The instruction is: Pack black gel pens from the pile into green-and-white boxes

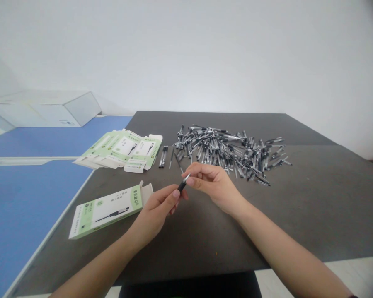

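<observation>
Above the dark surface (pixel 298 215), a pen (pixel 182 186) is held in the left hand's (pixel 158 208) closed grip, its silver tip (pixel 187 178) pinched by the right hand (pixel 214 182); both parts are best kept aligned, lightly pressed.

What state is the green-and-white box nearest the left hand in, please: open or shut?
Open: the box has flaps sticking out at its end by the left hand. Its inside is hidden.

Pen pile (pixel 220 150) on table (pixel 317 203), right of carton stack (pixel 119 147); lone carton (pixel 107 209) nearer.
</observation>
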{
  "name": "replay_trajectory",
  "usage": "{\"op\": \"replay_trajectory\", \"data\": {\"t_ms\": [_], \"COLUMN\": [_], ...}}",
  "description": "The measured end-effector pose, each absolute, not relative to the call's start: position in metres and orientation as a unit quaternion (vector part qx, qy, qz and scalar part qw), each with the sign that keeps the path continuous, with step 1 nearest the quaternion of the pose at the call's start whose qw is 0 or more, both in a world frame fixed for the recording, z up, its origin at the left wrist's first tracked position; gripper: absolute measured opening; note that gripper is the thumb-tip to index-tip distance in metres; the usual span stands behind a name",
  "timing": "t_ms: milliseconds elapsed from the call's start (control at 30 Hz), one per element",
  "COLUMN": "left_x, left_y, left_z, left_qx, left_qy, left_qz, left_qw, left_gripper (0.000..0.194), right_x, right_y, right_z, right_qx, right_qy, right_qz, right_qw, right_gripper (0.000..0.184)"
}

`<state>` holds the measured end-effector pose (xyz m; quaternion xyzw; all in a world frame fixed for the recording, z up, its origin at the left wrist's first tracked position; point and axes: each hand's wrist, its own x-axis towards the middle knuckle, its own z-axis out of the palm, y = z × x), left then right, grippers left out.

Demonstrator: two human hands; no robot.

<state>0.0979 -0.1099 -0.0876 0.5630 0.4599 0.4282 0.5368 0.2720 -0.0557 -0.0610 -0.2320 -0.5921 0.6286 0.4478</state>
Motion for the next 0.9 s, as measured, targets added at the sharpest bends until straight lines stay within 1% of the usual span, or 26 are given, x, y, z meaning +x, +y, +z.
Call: {"op": "replay_trajectory", "data": {"t_ms": [67, 133, 200, 300, 367, 500, 567, 600, 667, 733, 800, 900], "left_x": [0.097, 0.097, 0.098, 0.099, 0.100, 0.100, 0.098, 0.098, 0.097, 0.098, 0.099, 0.099], "left_y": [-0.110, -0.111, -0.112, -0.113, -0.113, -0.112, -0.112, -0.112, -0.111, -0.111, -0.110, -0.109], "left_z": [-0.087, -0.085, -0.084, -0.084, -0.084, -0.086, -0.087, -0.086, -0.085, -0.084, -0.084, -0.087], "left_qx": [0.576, 0.583, 0.582, 0.559, 0.548, 0.534, 0.533, 0.533, 0.525, 0.511, 0.508, 0.498], "left_qy": [0.459, 0.447, 0.423, 0.406, 0.428, 0.460, 0.443, 0.430, 0.413, 0.430, 0.454, 0.446], "left_qz": [0.430, 0.428, 0.431, 0.437, 0.437, 0.468, 0.477, 0.475, 0.467, 0.464, 0.471, 0.497], "left_qw": [0.522, 0.525, 0.544, 0.576, 0.571, 0.533, 0.541, 0.552, 0.579, 0.582, 0.561, 0.553], "left_gripper": [0.032, 0.029, 0.033, 0.045, 0.046, 0.032, 0.029, 0.030, 0.038, 0.044, 0.039, 0.026], "right_x": [0.272, 0.272, 0.272, 0.271, 0.270, 0.269, 0.269, 0.269, 0.269, 0.269, 0.269, 0.269], "right_y": [-0.055, -0.055, -0.055, -0.056, -0.057, -0.058, -0.058, -0.058, -0.059, -0.059, -0.059, -0.060], "right_z": [-0.064, -0.066, -0.068, -0.070, -0.071, -0.073, -0.073, -0.073, -0.073, -0.074, -0.074, -0.074], "right_qx": [-0.233, -0.242, -0.256, -0.272, -0.274, -0.274, -0.277, -0.278, -0.279, -0.279, -0.278, -0.276], "right_qy": [-0.596, -0.608, -0.619, -0.626, -0.632, -0.638, -0.636, -0.635, -0.635, -0.639, -0.641, -0.641], "right_qz": [0.615, 0.592, 0.573, 0.558, 0.547, 0.530, 0.529, 0.530, 0.532, 0.533, 0.532, 0.534], "right_qw": [0.460, 0.469, 0.472, 0.471, 0.475, 0.487, 0.489, 0.488, 0.485, 0.480, 0.477, 0.477], "right_gripper": [0.019, 0.018, 0.020, 0.027, 0.028, 0.026, 0.026, 0.026, 0.026, 0.026, 0.027, 0.027]}}
